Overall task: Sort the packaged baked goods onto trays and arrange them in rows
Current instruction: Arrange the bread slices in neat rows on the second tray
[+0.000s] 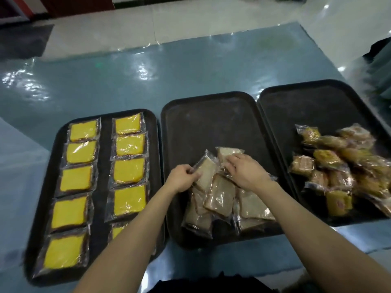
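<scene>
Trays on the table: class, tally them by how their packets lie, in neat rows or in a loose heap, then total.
In neat rows: 1, the left tray
In a loose heap: 2, the middle tray and the right tray
Total: 3 trays

Desk point(190, 66): teal covering, glossy, wrinkled, film-like. Trays point(211, 123): black, matt, scuffed, dusty-looking. Yellow cakes point(76, 180): clear shiny plastic wrap, smooth tops. Pale slices point(222, 195) and brown pastries point(338, 166): same crinkled glossy film.

A glossy teal table cover point(131, 77) is seen; beyond it are pale floor tiles point(118, 28) and possibly a dark mat point(23, 42).
</scene>
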A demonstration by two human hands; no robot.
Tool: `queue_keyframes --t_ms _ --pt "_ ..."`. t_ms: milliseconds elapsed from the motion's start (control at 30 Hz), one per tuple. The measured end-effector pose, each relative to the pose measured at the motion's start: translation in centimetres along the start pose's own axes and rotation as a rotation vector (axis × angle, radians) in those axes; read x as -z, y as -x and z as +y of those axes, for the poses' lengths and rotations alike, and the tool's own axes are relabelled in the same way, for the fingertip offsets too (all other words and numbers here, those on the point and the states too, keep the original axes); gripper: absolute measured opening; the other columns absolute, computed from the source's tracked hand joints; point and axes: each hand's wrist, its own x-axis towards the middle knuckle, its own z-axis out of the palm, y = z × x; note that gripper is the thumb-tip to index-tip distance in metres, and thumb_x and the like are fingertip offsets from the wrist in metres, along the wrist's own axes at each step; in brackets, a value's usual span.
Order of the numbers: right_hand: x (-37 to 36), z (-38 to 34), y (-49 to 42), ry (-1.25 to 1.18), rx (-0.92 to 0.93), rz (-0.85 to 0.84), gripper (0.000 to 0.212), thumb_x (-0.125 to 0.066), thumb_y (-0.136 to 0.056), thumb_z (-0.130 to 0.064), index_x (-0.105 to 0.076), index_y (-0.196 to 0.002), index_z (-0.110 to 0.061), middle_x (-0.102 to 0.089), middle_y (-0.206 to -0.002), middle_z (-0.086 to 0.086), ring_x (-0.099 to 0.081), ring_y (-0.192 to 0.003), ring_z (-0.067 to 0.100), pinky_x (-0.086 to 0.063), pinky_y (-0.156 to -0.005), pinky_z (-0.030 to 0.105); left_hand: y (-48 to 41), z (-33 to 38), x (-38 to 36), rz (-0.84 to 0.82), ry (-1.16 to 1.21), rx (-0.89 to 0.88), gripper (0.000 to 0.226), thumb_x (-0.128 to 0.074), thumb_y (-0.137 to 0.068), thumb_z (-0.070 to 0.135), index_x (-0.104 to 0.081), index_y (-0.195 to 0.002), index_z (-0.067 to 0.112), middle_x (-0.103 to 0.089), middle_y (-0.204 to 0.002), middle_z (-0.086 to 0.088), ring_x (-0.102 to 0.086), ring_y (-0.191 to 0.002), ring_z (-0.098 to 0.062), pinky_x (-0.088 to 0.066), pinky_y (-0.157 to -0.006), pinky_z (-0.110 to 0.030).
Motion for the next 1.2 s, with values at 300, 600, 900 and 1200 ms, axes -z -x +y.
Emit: queue_keyframes --t_ms 300,600,900,1200 --pt "0.3 -0.8 -1.9 0.063 0.057 0.131 0.033 -0.051 -0.109 -0.039 -0.076 -0.112 -0.018 -0.068 -0.11 0.003 -0.066 -0.109 0.027 -0.054 -0.095 0.045 0.2 0.9 6.7 0.26 0.691 -0.042 0.022 -0.072 -0.106 0.028 -0.072 -0.117 0.009 -0.077 -0.115 -0.012 -0.078 -0.108 -0.032 -0.069 -0.088 -0.049" --pt "0.9 -5.3 -8.1 -1.105 -0.12 -0.165 0.046 -0.077 -0.102 -0.015 -0.061 -0.144 -0.005 -0.077 -0.116 0.013 -0.082 -0.094 0.026 -0.067 -0.082 0.035 -1.5 1.7 9.9 0.165 0.594 -0.088 0.036 -0.074 -0.103 0.04 -0.07 -0.135 0.024 -0.076 -0.121 -0.009 -0.076 -0.113 -0.029 -0.067 -0.087 -0.041" --pt "-1.6 -4.3 -13.9 -0.905 -0.262 -0.03 0.017 -0.079 -0.099 -0.012 -0.071 -0.113 -0.015 -0.079 -0.101 0.005 -0.081 -0.081 0.017 -0.068 -0.086 0.042 -7.7 1.8 9.0 0.33 0.462 0.046 0.082 -0.087 -0.086 -0.004 -0.043 -0.151 0.02 -0.067 -0.129 -0.002 -0.071 -0.105 -0.01 -0.064 -0.078 -0.026" --pt "-0.7 -5.3 -23.1 -0.569 -0.155 0.128 0.03 -0.076 -0.102 -0.032 -0.072 -0.129 -0.022 -0.073 -0.114 -0.003 -0.07 -0.104 0.013 -0.059 -0.092 0.031 -17.1 3.1 10.1 0.477 0.073 -0.104 0.052 -0.092 -0.086 0.017 -0.067 -0.131 0.024 -0.069 -0.133 0.004 -0.069 -0.119 -0.013 -0.06 -0.106 -0.037"
